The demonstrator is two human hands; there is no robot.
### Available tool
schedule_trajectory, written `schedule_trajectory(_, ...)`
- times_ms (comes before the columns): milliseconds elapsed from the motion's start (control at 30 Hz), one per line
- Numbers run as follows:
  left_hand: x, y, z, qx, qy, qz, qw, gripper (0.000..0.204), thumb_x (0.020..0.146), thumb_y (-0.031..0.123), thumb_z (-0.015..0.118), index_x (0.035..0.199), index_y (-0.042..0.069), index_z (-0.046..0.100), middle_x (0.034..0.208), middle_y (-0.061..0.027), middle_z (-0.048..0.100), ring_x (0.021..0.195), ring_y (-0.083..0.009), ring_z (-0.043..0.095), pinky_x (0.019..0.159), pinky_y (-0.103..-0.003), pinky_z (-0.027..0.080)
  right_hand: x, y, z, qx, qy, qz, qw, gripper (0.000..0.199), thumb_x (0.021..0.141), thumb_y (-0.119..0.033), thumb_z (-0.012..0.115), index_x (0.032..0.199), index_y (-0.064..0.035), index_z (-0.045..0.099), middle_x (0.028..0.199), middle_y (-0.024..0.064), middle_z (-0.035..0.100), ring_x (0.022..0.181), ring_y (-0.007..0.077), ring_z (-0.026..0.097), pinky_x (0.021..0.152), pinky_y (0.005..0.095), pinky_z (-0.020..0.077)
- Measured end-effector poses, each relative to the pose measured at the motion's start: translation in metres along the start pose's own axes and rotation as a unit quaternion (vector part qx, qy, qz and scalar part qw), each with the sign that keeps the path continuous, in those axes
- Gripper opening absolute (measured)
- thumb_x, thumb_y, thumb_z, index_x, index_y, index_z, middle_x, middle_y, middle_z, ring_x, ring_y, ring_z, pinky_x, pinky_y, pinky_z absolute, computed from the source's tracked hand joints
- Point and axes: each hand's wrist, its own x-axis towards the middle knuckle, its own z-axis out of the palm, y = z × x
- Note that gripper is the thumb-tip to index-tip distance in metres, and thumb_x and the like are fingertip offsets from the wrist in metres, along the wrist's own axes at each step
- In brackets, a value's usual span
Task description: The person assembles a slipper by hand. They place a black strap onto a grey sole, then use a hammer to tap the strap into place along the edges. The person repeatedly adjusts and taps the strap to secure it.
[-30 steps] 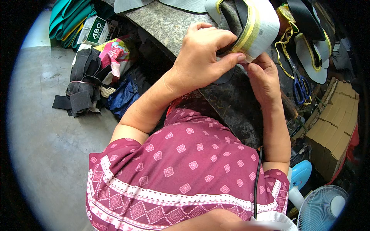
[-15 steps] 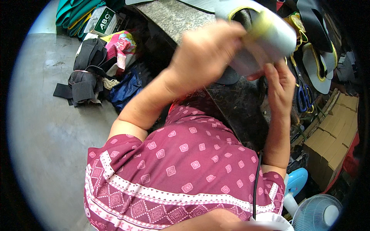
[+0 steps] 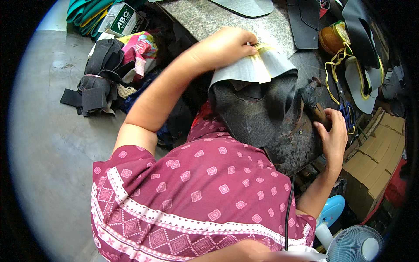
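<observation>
A shoe upper (image 3: 255,120), grey on one face and black on the other, lies curled over the near part of the workbench. My left hand (image 3: 229,48) pinches its far edge, where a yellow-edged seam and a pale strip run down the grey face. At the bench's right side, the fingers of my right hand (image 3: 334,131) close round the wooden handle of a hammer (image 3: 321,114). The hammer's dark head points away from me and rests on the bench. My fingertips partly hide the handle's end.
Behind the upper lies a grey stone slab (image 3: 196,22) with flat grey and black pieces. A spool of yellow tape (image 3: 334,37) and blue-handled scissors (image 3: 348,114) are at right. A carton (image 3: 377,153) and a fan (image 3: 358,244) stand below, with black scraps (image 3: 100,74) at left.
The upper has come down from the air onto the bench, black face now showing. My right hand has let go of it and moved down and right to the hammer.
</observation>
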Motion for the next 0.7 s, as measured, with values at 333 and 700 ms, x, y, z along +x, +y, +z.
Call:
schedule_trajectory(333,0.0,0.004,0.023,0.157,0.077,-0.005,0.985,0.033,0.088,0.032,0.074,0.11,0.01,0.062,0.084,-0.0183,0.071,0.083,-0.0389,0.071,0.075,-0.047,0.055,0.02,-0.025,-0.017,0.378,0.128,0.073,0.914,0.034,0.104,-0.018,0.06,0.132,0.0001,0.062,0.091,0.0016,0.064,0.078,0.0079,0.057,0.071,0.0236,0.0481)
schedule_trajectory(700,-0.01,0.001,0.012,0.154,0.078,-0.001,0.985,0.025,0.084,0.024,0.076,0.1,0.004,0.073,0.088,-0.0167,0.071,0.085,-0.0311,0.071,0.078,-0.041,0.056,0.06,-0.091,-0.001,0.01,0.148,-0.15,0.977,0.041,0.098,-0.028,0.064,0.139,-0.0334,0.062,0.082,0.006,0.066,0.068,0.0264,0.067,0.06,0.0383,0.0532)
